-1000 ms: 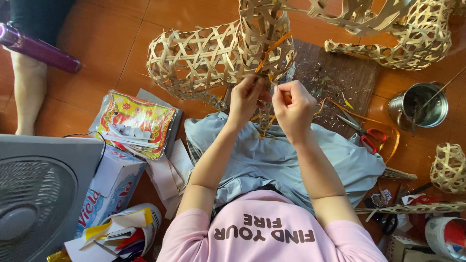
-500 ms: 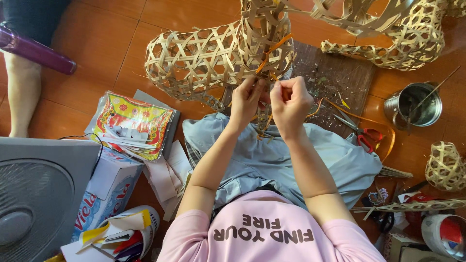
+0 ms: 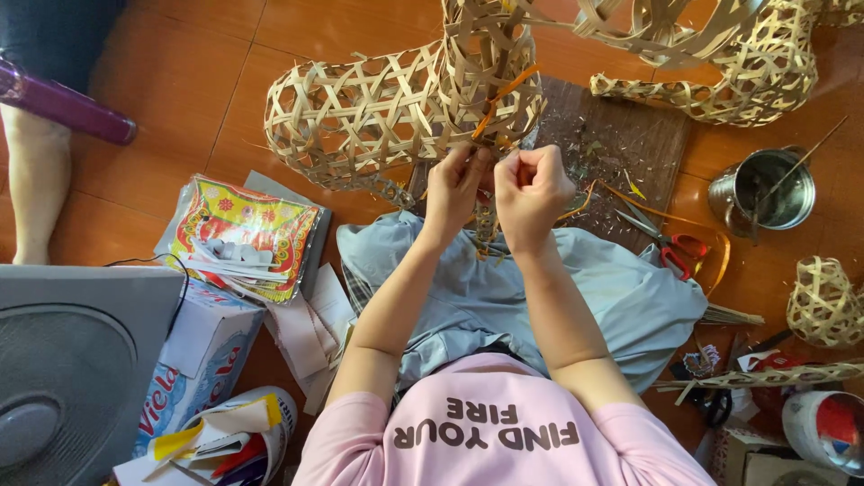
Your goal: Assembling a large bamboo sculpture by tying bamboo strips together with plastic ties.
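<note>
- Weaving is the step in hand, by my reading: the left hand and the right hand meet at the underside of the open-lattice woven frame, which hangs just above the lap, over the grey cloth
- the left hand's fingers pinch pale strips at the frame's lower edge; the right hand is clenched into a fist, seemingly around a strip end, though the strip itself is hard to make out inside the curl
- orange strips thread through the lattice just above the knuckles; the next move likely calls for a steady pull and a tuck without cracking the splint
- the frame is flat, springy bamboo-like splint, woven in open hexagons, rounded like a barrel with an upright neck
- nearby: a dark wooden board strewn with shavings; red-handled scissors; a dented metal pot; a smaller woven ball
</note>
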